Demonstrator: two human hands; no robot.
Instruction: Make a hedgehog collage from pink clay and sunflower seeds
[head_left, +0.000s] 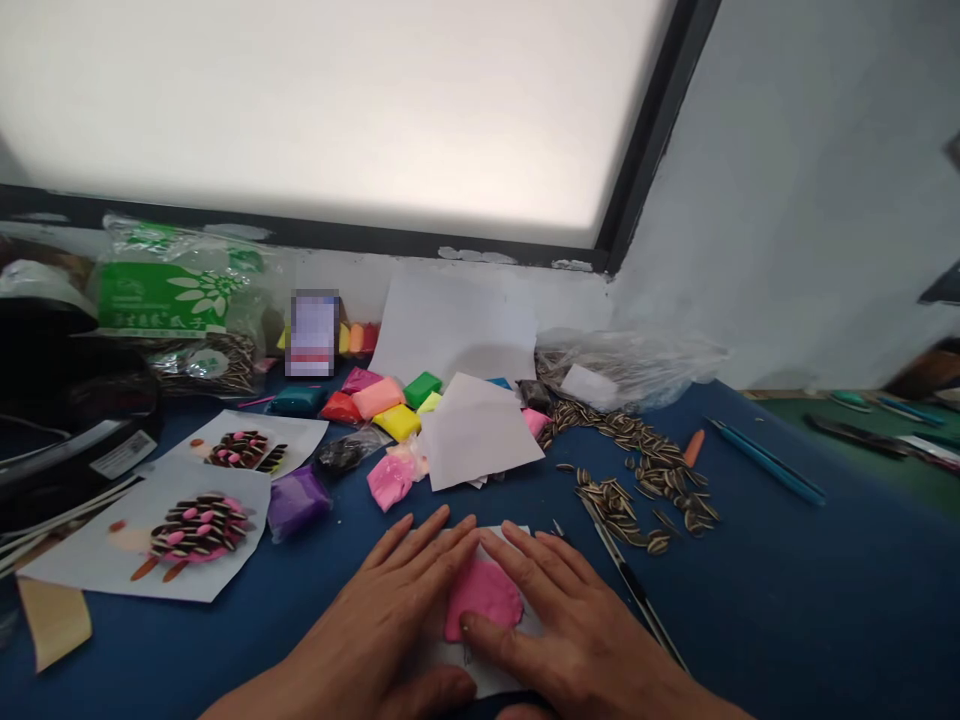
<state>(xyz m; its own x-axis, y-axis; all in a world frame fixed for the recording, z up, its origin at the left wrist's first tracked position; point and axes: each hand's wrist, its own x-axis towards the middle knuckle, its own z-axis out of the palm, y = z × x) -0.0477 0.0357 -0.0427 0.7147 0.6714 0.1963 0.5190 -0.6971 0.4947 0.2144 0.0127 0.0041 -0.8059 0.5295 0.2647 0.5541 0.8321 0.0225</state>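
Observation:
A flattened patch of pink modelling clay (pixel 491 598) lies on a small white sheet of paper (pixel 487 680) at the front of the table. My left hand (pixel 405 610) rests along its left side, fingers stretched forward over the paper. My right hand (pixel 559 610) lies across the right side, its thumb touching the clay's lower edge. The fingertips of both hands meet near the top of the patch. Part of the clay and most of the sheet are hidden under the hands.
Sunflower seeds (pixel 652 455) are spread at right, beside a craft knife (pixel 630 580) and a blue pen (pixel 769 460). Coloured clay packets (pixel 379 398) and white paper (pixel 476 430) lie behind. Two seed-and-clay hedgehog pictures (pixel 199 535) are at left, before a seed bag (pixel 176 310).

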